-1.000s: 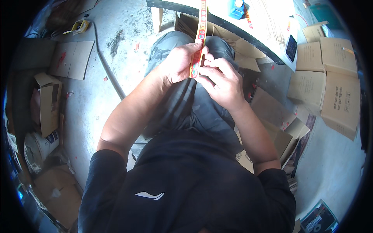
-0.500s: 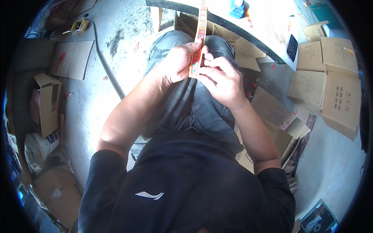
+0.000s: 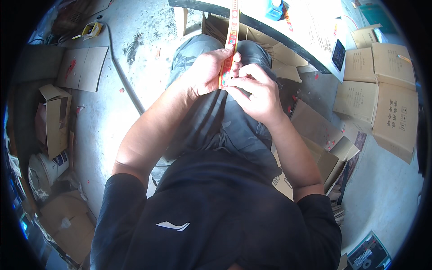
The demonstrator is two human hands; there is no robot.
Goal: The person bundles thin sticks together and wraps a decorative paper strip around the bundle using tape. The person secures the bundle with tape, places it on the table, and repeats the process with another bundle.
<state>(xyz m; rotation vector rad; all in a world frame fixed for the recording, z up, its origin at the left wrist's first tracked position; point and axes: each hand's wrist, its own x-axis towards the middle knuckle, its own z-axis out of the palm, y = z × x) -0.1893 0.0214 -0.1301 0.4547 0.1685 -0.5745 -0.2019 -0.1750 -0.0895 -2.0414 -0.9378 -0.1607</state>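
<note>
Red strip (image 3: 232, 31) with yellow borders, count one in the hands; it stands lengthwise above the lap, its lower end between both hands, its upper part crossing the view of the table's near edge and running out of the picture; contact with that edge cannot be told.

Left hand (image 3: 209, 69): closed around the strip; thumb laid along its face, fingers curled behind, their tips showing past its right side. Right hand (image 3: 258, 99): thumb and forefinger nearly together, pinching the strip's lower end; other fingers bent, slightly spread. Both elbows bent; forearms converge over the trousers (image 3: 243, 121); left palm turned inward and upward, back of right hand uppermost.

Table (image 3: 310, 27), count one, pale top, dark near edge; on it: one blue bottle (image 3: 273, 11) near the near edge; one second strip (image 3: 288, 20), red, just right of the bottle; one dark flat device (image 3: 338, 56) by the right near corner.

Floor: one yellow container (image 3: 92, 29), one grey hose (image 3: 119, 69); one open carton (image 3: 56, 121) at left; several cartons (image 3: 393, 110) at right, overlapping, exact count not readable.
</note>
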